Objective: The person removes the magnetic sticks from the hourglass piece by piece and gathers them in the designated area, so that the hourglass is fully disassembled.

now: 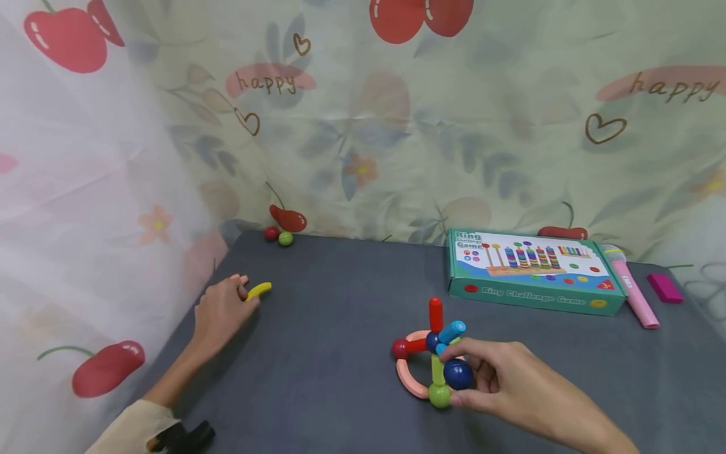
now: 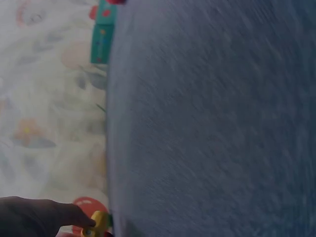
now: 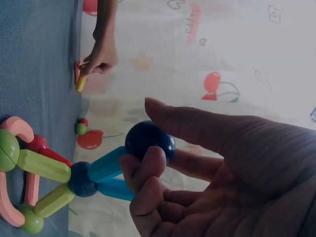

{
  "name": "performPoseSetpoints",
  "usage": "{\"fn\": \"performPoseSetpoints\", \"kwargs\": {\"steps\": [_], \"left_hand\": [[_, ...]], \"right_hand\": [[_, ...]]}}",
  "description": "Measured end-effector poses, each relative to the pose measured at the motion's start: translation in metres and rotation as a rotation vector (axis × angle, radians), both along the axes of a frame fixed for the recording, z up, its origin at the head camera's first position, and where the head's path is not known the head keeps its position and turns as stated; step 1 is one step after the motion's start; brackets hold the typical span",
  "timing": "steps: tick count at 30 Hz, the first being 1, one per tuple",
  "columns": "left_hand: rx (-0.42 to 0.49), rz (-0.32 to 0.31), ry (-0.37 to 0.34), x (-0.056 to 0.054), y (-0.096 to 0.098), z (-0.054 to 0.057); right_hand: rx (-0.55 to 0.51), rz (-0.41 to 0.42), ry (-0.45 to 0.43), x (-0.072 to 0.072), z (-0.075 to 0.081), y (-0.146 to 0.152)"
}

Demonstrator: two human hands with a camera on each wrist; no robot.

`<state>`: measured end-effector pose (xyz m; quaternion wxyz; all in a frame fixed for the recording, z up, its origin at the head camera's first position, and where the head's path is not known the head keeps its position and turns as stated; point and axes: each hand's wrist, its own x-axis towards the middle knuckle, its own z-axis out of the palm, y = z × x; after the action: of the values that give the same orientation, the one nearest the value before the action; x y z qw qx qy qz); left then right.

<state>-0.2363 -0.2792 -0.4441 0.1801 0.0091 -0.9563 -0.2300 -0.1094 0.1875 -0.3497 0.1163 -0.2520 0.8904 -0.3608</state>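
My right hand (image 1: 505, 381) pinches a dark blue ball (image 1: 458, 374) between thumb and fingers. In the right wrist view, that ball (image 3: 148, 141) meets the end of a light blue stick (image 3: 107, 165). The stick belongs to a toy construction of balls and sticks: curved pink pieces (image 1: 409, 380) form its base, with a red ball (image 1: 399, 348), a green ball (image 1: 439, 396) and an upright red stick (image 1: 435, 314). At the table's left edge, my left hand (image 1: 222, 313) pinches a curved yellow piece (image 1: 259, 290); fingers hide part of it.
A Ring Challenge Game box (image 1: 535, 271) lies at the back right. Beside it are a pink toy microphone (image 1: 636, 293) and a magenta block (image 1: 665, 288). Red (image 1: 271, 234) and green (image 1: 285, 239) balls sit at the back left. Printed cloth (image 1: 351, 126) hangs behind the dark table (image 1: 329, 353).
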Motion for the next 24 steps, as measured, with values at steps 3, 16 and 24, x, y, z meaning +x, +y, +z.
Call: {"fn": "performPoseSetpoints", "kwargs": {"steps": [3,16,24], "left_hand": [[-0.088,0.026,0.074,-0.008,-0.004,-0.007],[-0.135,0.071,0.063,-0.014,-0.016,-0.016],[-0.041,-0.488,0.157,0.018,0.061,0.029]], "right_hand": [[0.001,-0.008,-0.018,-0.001,-0.001,0.000],[-0.013,0.048,-0.002,-0.005,-0.003,0.002],[-0.023,-0.003,0.040,-0.007,-0.002,-0.007]]}}
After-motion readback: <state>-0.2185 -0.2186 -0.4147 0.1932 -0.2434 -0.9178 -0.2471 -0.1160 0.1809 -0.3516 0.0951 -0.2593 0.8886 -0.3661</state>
